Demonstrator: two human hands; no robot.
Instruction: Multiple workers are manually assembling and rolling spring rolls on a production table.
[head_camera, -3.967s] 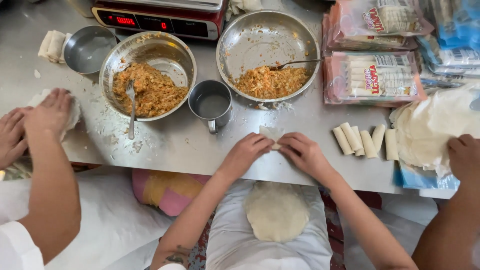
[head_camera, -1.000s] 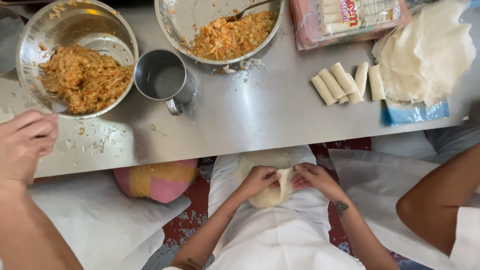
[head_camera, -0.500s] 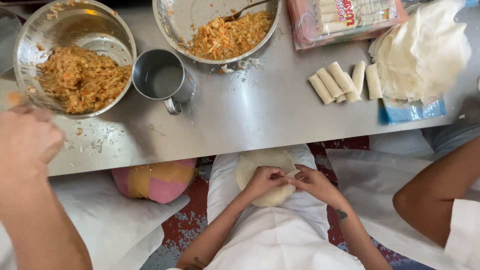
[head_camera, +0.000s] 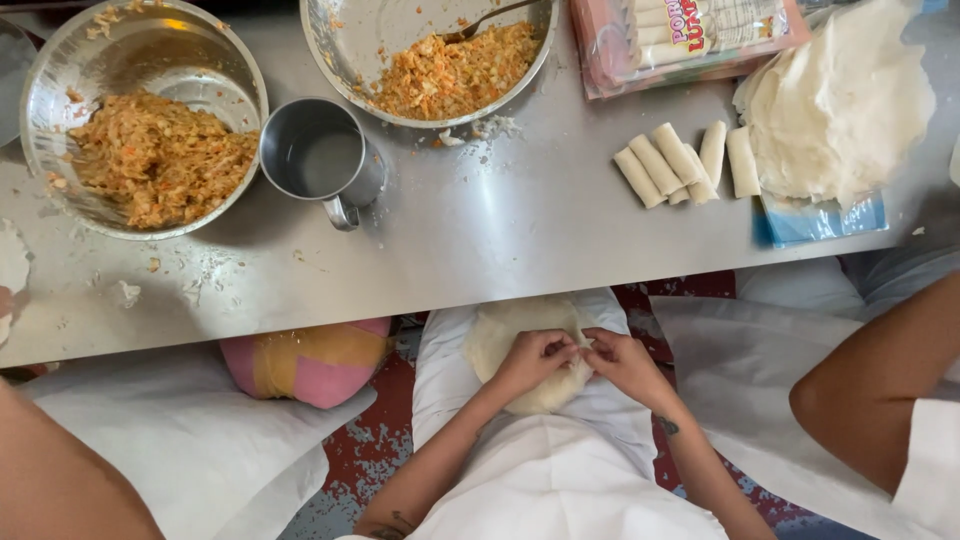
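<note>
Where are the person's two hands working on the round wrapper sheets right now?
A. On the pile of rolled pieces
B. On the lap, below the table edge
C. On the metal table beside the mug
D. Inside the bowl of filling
B: the left hand and right hand meet over the round wrappers lying on the white apron, below the metal table edge.

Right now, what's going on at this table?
A person is working with both hands on a stack of thin round wrappers resting in their lap, below the edge of the steel table. The left hand and right hand meet at the stack's top, fingertips pinching at a wrapper. On the table are two bowls of shredded filling, a metal mug, a row of finished rolls and a loose pile of wrappers. Other people's arms flank both sides.
</note>
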